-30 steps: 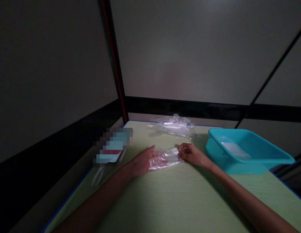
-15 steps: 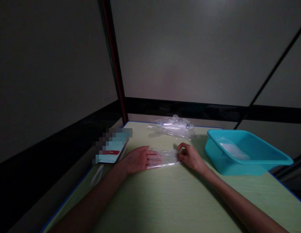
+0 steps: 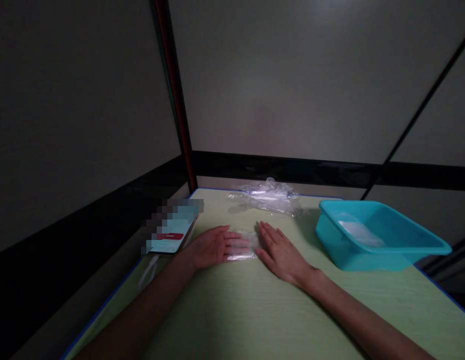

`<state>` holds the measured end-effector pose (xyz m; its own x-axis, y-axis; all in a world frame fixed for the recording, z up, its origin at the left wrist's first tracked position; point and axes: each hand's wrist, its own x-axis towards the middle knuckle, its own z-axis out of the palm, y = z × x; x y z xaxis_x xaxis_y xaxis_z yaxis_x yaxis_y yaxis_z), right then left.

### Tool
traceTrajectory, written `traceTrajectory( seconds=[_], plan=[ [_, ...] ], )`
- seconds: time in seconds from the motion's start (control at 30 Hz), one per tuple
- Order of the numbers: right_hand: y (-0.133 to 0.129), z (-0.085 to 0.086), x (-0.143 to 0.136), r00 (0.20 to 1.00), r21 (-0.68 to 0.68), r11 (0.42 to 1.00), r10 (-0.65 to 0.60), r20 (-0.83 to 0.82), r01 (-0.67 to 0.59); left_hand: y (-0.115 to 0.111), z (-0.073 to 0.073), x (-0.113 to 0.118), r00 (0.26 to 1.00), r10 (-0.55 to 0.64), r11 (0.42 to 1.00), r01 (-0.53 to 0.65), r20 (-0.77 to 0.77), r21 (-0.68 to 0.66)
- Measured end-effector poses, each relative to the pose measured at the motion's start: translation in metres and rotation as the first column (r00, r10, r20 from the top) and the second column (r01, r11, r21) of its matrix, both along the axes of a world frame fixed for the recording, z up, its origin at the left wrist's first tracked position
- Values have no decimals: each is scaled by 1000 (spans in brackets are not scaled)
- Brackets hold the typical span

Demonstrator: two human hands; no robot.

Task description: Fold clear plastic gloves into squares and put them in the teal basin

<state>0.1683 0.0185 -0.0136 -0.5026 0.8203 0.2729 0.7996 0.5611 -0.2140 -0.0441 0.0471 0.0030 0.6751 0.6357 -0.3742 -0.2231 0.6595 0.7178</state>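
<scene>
A clear plastic bag lies on the light green table between my two hands. My left hand rests palm up with its fingers stretched out, and their tips are under or inside the film at the bag's left end; I cannot tell which. Palm down, my right hand lies flat over the bag's right end, fingers extended, hiding that part of it. Neither hand is closed.
A heap of clear plastic bags lies at the table's far edge. On the right stands a turquoise basin with a folded clear-and-white packet inside. A phone, partly blurred out, sits at the left edge. Walls close off the back and left.
My right hand has gone from pinching the bag's right end to lying flat on it, a little further left. My left hand has stayed in place.
</scene>
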Motion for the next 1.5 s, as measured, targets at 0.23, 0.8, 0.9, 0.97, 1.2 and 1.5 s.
traceTrajectory(
  seconds=[0.23, 0.8, 0.9, 0.97, 1.2, 1.5],
  plan=[
    [2, -10, -1, 985, -77, 997, -18, 174, 32, -11, 20, 0, 736, 360, 840, 11, -573, 542],
    [3, -14, 0, 974, -21, 1000, -9, 228, 14, -31, -33, 77, 245, 811, 169, 771, -531, 614],
    [3, -13, 0, 972, -34, 999, -14, 236, 22, -32, -34, 68, 216, 828, 171, 780, -517, 601],
    [3, -12, 0, 971, -38, 999, -14, 239, 24, -33, -34, 65, 201, 833, 179, 784, -516, 594],
    [2, -9, -1, 969, -52, 998, -14, 247, 28, -33, -38, 56, 179, 855, 180, 777, -486, 603],
    [2, -11, -3, 970, -61, 994, -69, 234, 86, -30, -37, 47, 212, 831, 188, 764, -515, 617]
  ],
)
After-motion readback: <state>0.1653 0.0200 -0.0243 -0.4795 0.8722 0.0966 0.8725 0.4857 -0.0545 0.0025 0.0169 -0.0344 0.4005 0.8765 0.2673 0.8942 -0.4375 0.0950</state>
